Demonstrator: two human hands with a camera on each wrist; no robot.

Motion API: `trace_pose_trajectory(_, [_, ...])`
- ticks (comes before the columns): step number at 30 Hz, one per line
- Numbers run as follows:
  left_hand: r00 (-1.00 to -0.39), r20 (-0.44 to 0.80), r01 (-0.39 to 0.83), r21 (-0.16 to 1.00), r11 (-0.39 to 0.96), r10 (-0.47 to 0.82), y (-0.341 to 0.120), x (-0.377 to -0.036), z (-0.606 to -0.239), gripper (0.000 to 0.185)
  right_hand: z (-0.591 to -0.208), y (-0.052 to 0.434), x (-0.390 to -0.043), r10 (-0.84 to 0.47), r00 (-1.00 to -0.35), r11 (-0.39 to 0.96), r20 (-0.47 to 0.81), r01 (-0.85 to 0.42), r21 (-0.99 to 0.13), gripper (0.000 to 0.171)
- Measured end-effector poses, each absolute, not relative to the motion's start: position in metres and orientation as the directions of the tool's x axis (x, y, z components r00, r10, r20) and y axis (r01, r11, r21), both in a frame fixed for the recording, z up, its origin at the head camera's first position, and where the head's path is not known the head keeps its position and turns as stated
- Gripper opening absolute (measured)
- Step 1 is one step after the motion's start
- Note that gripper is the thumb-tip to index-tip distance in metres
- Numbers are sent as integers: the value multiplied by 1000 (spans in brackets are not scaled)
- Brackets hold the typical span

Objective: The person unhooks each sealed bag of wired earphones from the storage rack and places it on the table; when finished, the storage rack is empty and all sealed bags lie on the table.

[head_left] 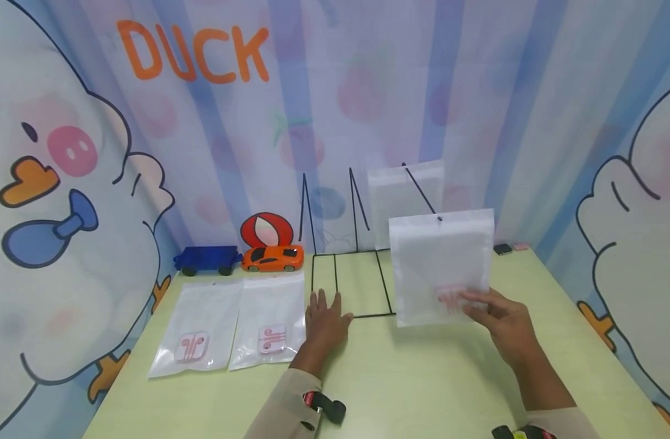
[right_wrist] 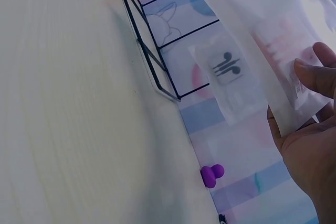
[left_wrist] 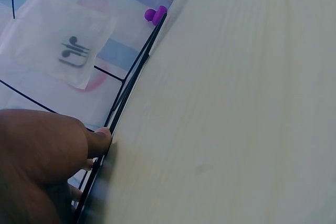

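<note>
A black wire rack (head_left: 385,286) stands mid-table with slanted hooks rising behind it. My left hand (head_left: 325,314) lies flat on the table, fingers straight, pressing the rack's front-left corner; in the left wrist view a fingertip (left_wrist: 102,139) touches the base wire (left_wrist: 126,90). A frosted plastic bag (head_left: 439,262) with pink earphones inside hangs from the front hook. My right hand (head_left: 477,305) pinches its lower corner, the thumb (right_wrist: 312,74) in front of the bag (right_wrist: 273,40). A second bag (head_left: 400,195) hangs behind it.
Two more earphone bags (head_left: 197,329) (head_left: 269,323) lie flat on the green table at the left. A blue toy truck (head_left: 207,259) and an orange toy car (head_left: 272,258) stand at the back edge. A printed curtain surrounds the table.
</note>
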State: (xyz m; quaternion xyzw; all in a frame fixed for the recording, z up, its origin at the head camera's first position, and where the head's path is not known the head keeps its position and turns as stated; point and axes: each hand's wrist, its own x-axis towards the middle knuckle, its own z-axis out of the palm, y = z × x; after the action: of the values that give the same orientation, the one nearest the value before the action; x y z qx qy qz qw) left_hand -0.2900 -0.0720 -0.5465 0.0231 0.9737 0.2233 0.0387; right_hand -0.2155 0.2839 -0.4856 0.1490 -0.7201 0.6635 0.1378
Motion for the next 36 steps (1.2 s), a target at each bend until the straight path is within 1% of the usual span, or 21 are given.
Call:
trace_pose_trajectory(2, [-996,-70,25,437,899,62,-71,-289,-545,66,-485,284,-213,-29,-922,63,385,-386,-920,29])
trace_pose_trajectory(10, [-996,-72,22,440,898,60,-71,-287,-541,65,-483,284,-205,-22,-933,84,359,-359,-929,29])
trace_pose_trajectory(15, [-996,-68,26,444,896,62,-71,-288,-541,65,-489,287,-204,-27,-935,92,354,-355,-930,28])
trace_pose_trajectory(17, [-996,-64,29,443,896,64,-72,-288,-542,65,-493,290,-205,-32,-939,73,343,-345,-936,29])
trace_pose_trajectory(19, [-996,-60,31,441,897,65,-72,-289,-543,65,-497,293,-205,-33,-945,74,326,-328,-942,29])
trace_pose_trajectory(21, [-996,-54,36,436,899,66,-72,-289,-544,65,-500,296,-206,-22,-952,108,306,-307,-946,29])
trace_pose_trajectory(26, [-996,-63,31,442,896,66,-71,-289,-544,65,-506,305,-206,30,-967,246,253,-238,-940,31])
trace_pose_trajectory(29, [-995,-73,23,450,893,63,-70,-288,-542,65,-512,310,-207,52,-972,264,231,-210,-942,33])
trace_pose_trajectory(32, [-996,-62,27,444,895,61,-70,-287,-541,65,-517,314,-209,73,-976,225,205,-184,-957,35])
trace_pose_trajectory(36, [-997,-57,30,430,902,60,-70,-286,-540,65,-521,318,-212,123,-984,241,132,-99,-966,40])
